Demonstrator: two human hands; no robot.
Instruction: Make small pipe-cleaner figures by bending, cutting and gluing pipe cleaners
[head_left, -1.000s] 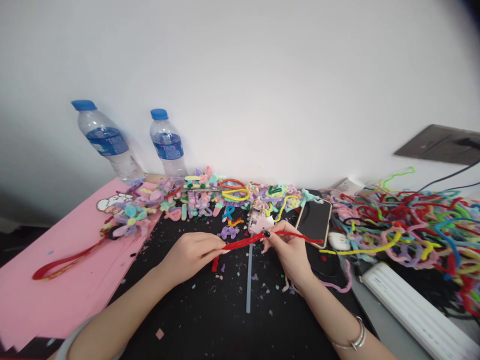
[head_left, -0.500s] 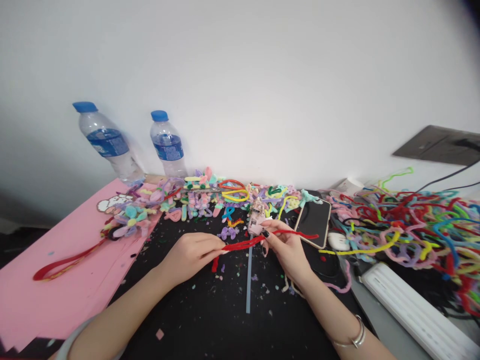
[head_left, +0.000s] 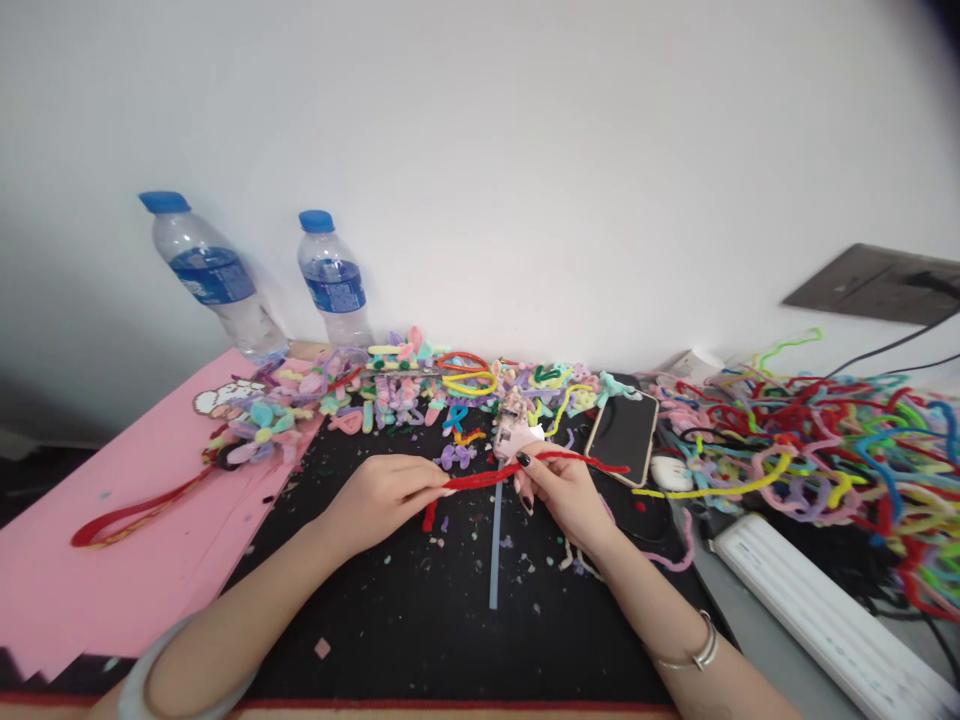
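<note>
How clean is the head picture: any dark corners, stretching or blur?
Head view: top right corner goes dark, left side dims; the outer bottle leans, perhaps partly lens stretch; the fuzzy stems look slightly smeared toward the right edge; left hand, right hand and red stem read clearly.

A hand could pass over the near mat (head_left: 405, 640). Farther in, red pipe cleaners (head_left: 478, 481) spanning left hand (head_left: 390, 500) to right hand (head_left: 564, 492) bar the way, with the glue gun (head_left: 511, 438) just beyond; bottles (head_left: 214, 275) block the far left.
</note>
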